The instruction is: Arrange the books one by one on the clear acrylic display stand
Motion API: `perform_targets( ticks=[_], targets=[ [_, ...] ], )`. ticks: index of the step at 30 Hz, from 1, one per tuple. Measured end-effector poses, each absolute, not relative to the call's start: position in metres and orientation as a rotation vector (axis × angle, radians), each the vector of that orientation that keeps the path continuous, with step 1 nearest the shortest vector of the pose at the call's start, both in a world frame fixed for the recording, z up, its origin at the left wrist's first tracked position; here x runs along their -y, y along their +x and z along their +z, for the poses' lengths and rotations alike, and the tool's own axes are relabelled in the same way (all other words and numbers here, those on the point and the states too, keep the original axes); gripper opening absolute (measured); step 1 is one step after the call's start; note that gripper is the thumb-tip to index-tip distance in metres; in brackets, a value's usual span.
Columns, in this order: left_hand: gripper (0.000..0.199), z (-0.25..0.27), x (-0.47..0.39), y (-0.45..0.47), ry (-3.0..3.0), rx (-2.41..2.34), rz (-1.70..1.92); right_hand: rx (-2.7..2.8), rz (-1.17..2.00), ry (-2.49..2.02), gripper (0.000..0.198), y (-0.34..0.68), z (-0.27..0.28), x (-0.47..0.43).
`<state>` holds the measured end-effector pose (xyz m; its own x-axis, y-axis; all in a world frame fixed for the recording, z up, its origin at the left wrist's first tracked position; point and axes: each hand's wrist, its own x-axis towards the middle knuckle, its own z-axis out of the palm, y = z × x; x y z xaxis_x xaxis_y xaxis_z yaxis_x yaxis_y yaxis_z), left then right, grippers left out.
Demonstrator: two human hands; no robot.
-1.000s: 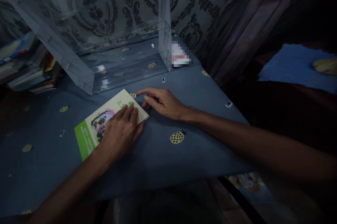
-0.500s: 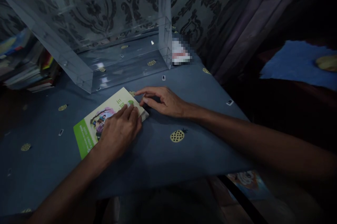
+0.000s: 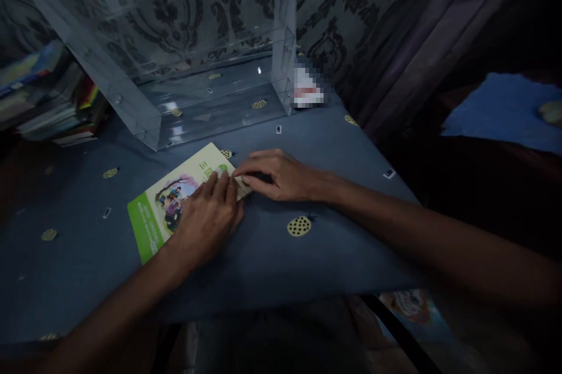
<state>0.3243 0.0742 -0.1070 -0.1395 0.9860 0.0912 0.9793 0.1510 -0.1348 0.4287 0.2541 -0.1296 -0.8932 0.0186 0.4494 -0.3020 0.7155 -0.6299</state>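
Observation:
A paperback book (image 3: 153, 195) with a cream and green cover and a round picture of figures under a pink tree lies at a slant on the blue tablecloth. Across its lower right part rests my left hand (image 3: 208, 210), palm down with fingers stretched out, hiding some of the cover. My right hand (image 3: 281, 175) is at the book's right edge. Its thumb and forefinger are bent together in a pinch at the corner there, and the fingertips touch the book close to my left fingers.
Behind the book stands a clear acrylic rack (image 3: 151, 128). A stack of books (image 3: 61, 99) sits at the far left. A blurred-out white and red item (image 3: 308, 93) is right of the rack. Off the table at right is a blue cloth (image 3: 504, 110).
My right hand has come down onto the book's right corner, its fingers drawing together. My left hand stays flat on the cover. The whole view has shifted slightly.

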Motion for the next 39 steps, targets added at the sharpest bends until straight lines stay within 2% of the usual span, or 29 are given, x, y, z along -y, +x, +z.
perform_targets(
  ticks=[9,14,20,27,33,39],
  targets=[
    [0.04,-0.106,-0.045,0.302,-2.113,2.191,-0.092,2.556,0.407,0.456,0.027,0.43,-0.128,-0.241],
    [0.042,-0.092,-0.01,0.273,-2.159,2.41,-0.312,2.64,0.168,0.516,0.024,0.429,-0.131,-0.226],
    [0.048,-0.075,0.032,0.246,-2.123,2.675,-0.47,2.645,0.175,0.582,0.023,0.425,-0.137,-0.202],
    [0.05,-0.079,0.067,0.232,-2.125,2.759,-0.384,2.588,0.206,0.688,0.02,0.406,-0.138,-0.167],
    [0.062,-0.085,0.082,0.239,-2.131,2.727,-0.252,2.633,0.203,0.775,0.022,0.383,-0.131,-0.134],
    [0.051,-0.094,0.085,0.253,-2.106,2.526,-0.14,2.62,0.262,0.8,0.024,0.367,-0.135,-0.123]
  ],
)
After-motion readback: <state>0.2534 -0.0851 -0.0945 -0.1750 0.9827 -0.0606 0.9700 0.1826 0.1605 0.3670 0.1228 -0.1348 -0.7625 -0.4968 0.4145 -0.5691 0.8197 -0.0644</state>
